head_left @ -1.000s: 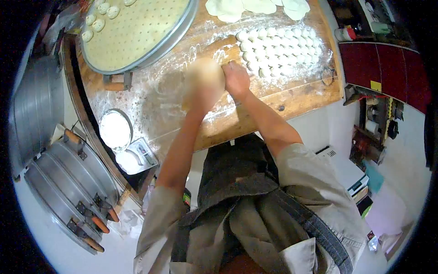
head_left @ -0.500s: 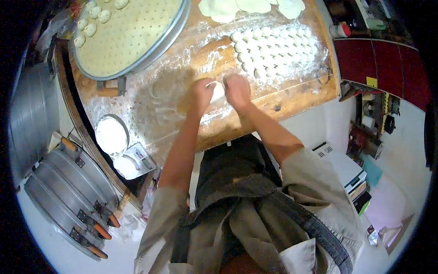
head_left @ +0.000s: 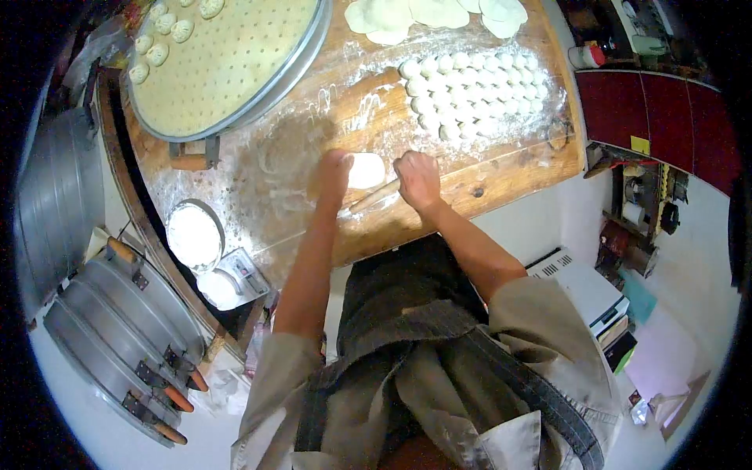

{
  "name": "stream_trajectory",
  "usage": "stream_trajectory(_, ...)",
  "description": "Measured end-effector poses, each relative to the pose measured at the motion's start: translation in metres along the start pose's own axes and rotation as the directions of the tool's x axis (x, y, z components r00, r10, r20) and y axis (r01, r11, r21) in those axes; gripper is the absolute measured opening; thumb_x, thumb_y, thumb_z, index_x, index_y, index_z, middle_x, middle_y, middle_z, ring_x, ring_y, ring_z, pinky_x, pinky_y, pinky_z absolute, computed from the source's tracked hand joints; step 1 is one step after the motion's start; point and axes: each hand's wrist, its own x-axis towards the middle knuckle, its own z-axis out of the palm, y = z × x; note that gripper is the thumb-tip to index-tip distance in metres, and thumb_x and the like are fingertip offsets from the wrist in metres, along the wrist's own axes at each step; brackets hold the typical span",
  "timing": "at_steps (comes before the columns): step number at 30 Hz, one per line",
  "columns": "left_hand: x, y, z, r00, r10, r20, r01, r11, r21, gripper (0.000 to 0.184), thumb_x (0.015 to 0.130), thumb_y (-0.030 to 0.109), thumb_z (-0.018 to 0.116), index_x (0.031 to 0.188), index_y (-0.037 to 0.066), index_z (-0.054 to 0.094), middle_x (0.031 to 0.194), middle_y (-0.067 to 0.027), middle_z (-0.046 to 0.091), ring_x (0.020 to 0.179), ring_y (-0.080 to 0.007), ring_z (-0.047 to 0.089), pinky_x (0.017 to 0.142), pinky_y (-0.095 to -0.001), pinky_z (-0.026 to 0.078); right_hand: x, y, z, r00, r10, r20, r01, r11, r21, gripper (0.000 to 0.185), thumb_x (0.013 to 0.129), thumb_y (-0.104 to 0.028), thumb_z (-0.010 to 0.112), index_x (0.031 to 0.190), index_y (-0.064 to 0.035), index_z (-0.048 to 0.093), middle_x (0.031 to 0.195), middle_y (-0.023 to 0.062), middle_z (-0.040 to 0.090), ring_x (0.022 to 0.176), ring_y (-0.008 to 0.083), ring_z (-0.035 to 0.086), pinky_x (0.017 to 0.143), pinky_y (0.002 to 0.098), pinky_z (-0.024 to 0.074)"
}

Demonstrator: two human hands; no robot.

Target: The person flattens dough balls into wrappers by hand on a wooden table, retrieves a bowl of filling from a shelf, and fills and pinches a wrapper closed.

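A round, flat dough wrapper [head_left: 366, 170] lies on the floured wooden board in front of me. My left hand [head_left: 335, 172] is closed at the wrapper's left edge, thumb toward the dough. My right hand [head_left: 419, 178] is wrapped round one end of a thin wooden rolling pin [head_left: 374, 197], which slants down to the left just below the wrapper. Beyond the right hand sit rows of small dough pieces [head_left: 474, 94] dusted with flour. Several rolled wrappers [head_left: 439, 11] overlap at the far edge.
A large round steamer tray [head_left: 227, 70] with several pleated buns [head_left: 182, 30] stands at upper left. A bowl of flour [head_left: 193, 233] and a small scale [head_left: 247, 274] are at the board's left edge. Stacked metal steamers [head_left: 125, 313] stand at lower left.
The wrapper, earlier held between both hands, now lies flat on the board. My right hand has moved right and slightly down and now grips the rolling pin.
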Motion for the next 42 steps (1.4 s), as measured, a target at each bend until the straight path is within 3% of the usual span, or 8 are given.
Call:
stream_trajectory(8, 0.014, 0.018, 0.003, 0.988, 0.125, 0.087, -0.138, 0.976, 0.169, 0.022, 0.087, 0.021, 0.072, 0.104, 0.008, 0.076, 0.102, -0.0164, 0.074, 0.097, -0.0329, 0.070, 0.087, -0.0422, 0.053, 0.084, -0.010, 0.014, 0.986, 0.085, -0.145, -0.090, 0.996, -0.030, 0.004, 0.081, -0.006, 0.064, 0.084, -0.0075, 0.061, 0.087, 0.0158, 0.059, 0.082, 0.0387, 0.058, 0.072, 0.0516, 0.0468)
stream_trajectory(15, -0.027, -0.013, -0.016, 0.899, -0.430, 0.085, 0.424, 0.805, -0.415, 0.024, 0.088, 0.020, 0.067, 0.105, 0.006, 0.075, 0.106, -0.0178, 0.074, 0.094, -0.0326, 0.071, 0.083, -0.0409, 0.054, 0.053, -0.005, 0.008, 0.989, 0.064, -0.135, -0.063, 0.998, 0.011, 0.005, 0.080, -0.008, 0.061, 0.085, -0.0082, 0.062, 0.087, 0.0155, 0.061, 0.087, 0.0378, 0.061, 0.073, 0.0511, 0.0481)
stream_trajectory(21, 0.033, 0.032, -0.016, 0.941, 0.112, 0.320, -0.275, 0.805, 0.527, 0.036, 0.084, 0.018, 0.069, 0.119, 0.010, 0.071, 0.109, -0.0182, 0.073, 0.096, -0.0356, 0.071, 0.085, -0.0456, 0.054, 0.031, 0.002, 0.025, 0.991, 0.058, -0.124, -0.057, 0.998, 0.012, 0.005, 0.079, -0.006, 0.061, 0.083, -0.0088, 0.062, 0.085, 0.0123, 0.060, 0.087, 0.0354, 0.062, 0.075, 0.0482, 0.0468)
stream_trajectory(24, 0.065, 0.108, -0.005, 0.807, 0.205, 0.554, -0.430, 0.847, 0.313, 0.037, 0.087, 0.018, 0.068, 0.121, 0.006, 0.070, 0.104, -0.0155, 0.075, 0.093, -0.0291, 0.072, 0.084, -0.0407, 0.056, -0.006, 0.002, 0.011, 0.993, 0.111, 0.032, -0.113, 0.989, 0.093, 0.014, 0.081, -0.009, 0.061, 0.095, -0.0097, 0.067, 0.094, 0.0114, 0.062, 0.097, 0.0334, 0.061, 0.078, 0.0466, 0.0446)
stream_trajectory(28, 0.097, 0.152, 0.076, 0.981, 0.028, 0.191, 0.122, 0.675, -0.727, 0.041, 0.098, 0.025, 0.062, 0.129, -0.001, 0.062, 0.099, -0.0040, 0.069, 0.093, -0.0131, 0.066, 0.079, -0.0303, 0.057, 0.003, 0.007, 0.025, 0.932, 0.291, 0.216, -0.329, 0.928, 0.173, 0.023, 0.084, -0.012, 0.062, 0.105, -0.0082, 0.067, 0.109, 0.0126, 0.064, 0.105, 0.0330, 0.061, 0.083, 0.0470, 0.0461)
stream_trajectory(30, 0.109, 0.148, 0.087, 0.997, 0.051, 0.063, -0.018, 0.900, -0.435, 0.043, 0.093, 0.016, 0.064, 0.133, -0.001, 0.058, 0.108, -0.0100, 0.070, 0.095, -0.0206, 0.068, 0.083, -0.0342, 0.057, -0.007, 0.008, 0.029, 0.992, 0.005, -0.125, -0.013, 0.998, -0.066, 0.026, 0.088, -0.015, 0.059, 0.111, -0.0067, 0.067, 0.121, 0.0157, 0.064, 0.110, 0.0354, 0.061, 0.091, 0.0499, 0.0463)
stream_trajectory(34, 0.120, 0.148, 0.077, 0.867, 0.496, -0.053, -0.460, 0.835, 0.302, 0.062, 0.078, -0.002, 0.069, 0.138, -0.003, 0.053, 0.137, -0.0190, 0.059, 0.123, -0.0350, 0.059, 0.108, -0.0367, 0.046, -0.010, 0.006, 0.024, 0.982, 0.170, 0.085, -0.169, 0.985, -0.023, 0.028, 0.089, -0.016, 0.058, 0.114, -0.0067, 0.068, 0.127, 0.0178, 0.062, 0.116, 0.0364, 0.059, 0.098, 0.0538, 0.0451)
stream_trajectory(42, 0.155, 0.142, 0.053, 0.813, 0.485, 0.323, -0.580, 0.617, 0.532, 0.052, 0.079, 0.016, 0.076, 0.128, 0.008, 0.061, 0.124, -0.0188, 0.065, 0.116, -0.0388, 0.060, 0.100, -0.0452, 0.049, -0.013, 0.008, 0.027, 0.998, 0.060, -0.025, -0.058, 0.993, 0.099, 0.028, 0.089, -0.020, 0.060, 0.112, -0.0086, 0.069, 0.130, 0.0198, 0.060, 0.117, 0.0396, 0.059, 0.097, 0.0553, 0.0478)
